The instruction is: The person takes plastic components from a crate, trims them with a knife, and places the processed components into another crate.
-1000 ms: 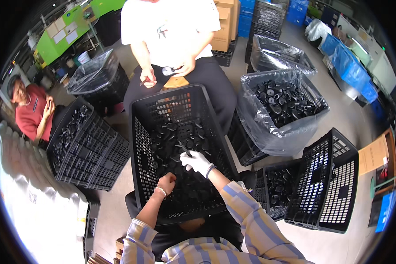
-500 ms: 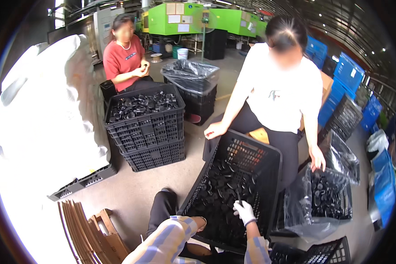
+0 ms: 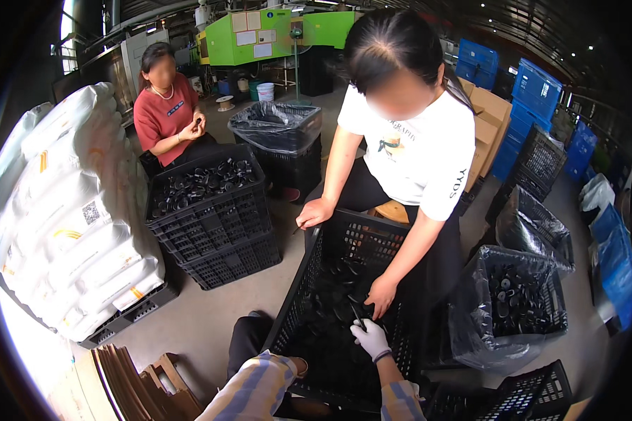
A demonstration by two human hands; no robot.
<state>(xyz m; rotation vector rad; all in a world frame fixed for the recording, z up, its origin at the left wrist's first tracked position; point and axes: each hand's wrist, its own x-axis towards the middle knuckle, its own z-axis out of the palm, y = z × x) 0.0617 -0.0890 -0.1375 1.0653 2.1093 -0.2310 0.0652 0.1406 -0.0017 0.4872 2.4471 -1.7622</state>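
A large black mesh crate (image 3: 303,270) stands tilted in front of me, with many small black plastic parts (image 3: 330,309) inside. My right hand (image 3: 372,338), in a white glove, is closed round a slim dark tool (image 3: 356,309) over these parts. What kind of tool it is I cannot make out. My left hand (image 3: 302,367) is down by the crate's near left side; only its wrist shows clearly, the fingers lost against the dark parts. A co-worker's hand (image 3: 381,295) reaches into the crate just beyond my glove. That person's other hand (image 3: 314,212) is by the far left rim, pinching something thin.
Stacked black crates (image 3: 207,210) full of parts stand left, with a seated person in red (image 3: 167,109) behind. White sacks (image 3: 70,210) are piled far left, flat cardboard (image 3: 130,386) nearer me. A plastic-lined crate (image 3: 470,323) stands right, blue crates (image 3: 534,105) behind it.
The co-worker's hand has moved from the lined crate at the right into the large crate beside my glove, and the co-worker leans further forward. My view has shifted slightly; my glove still grips the tool.
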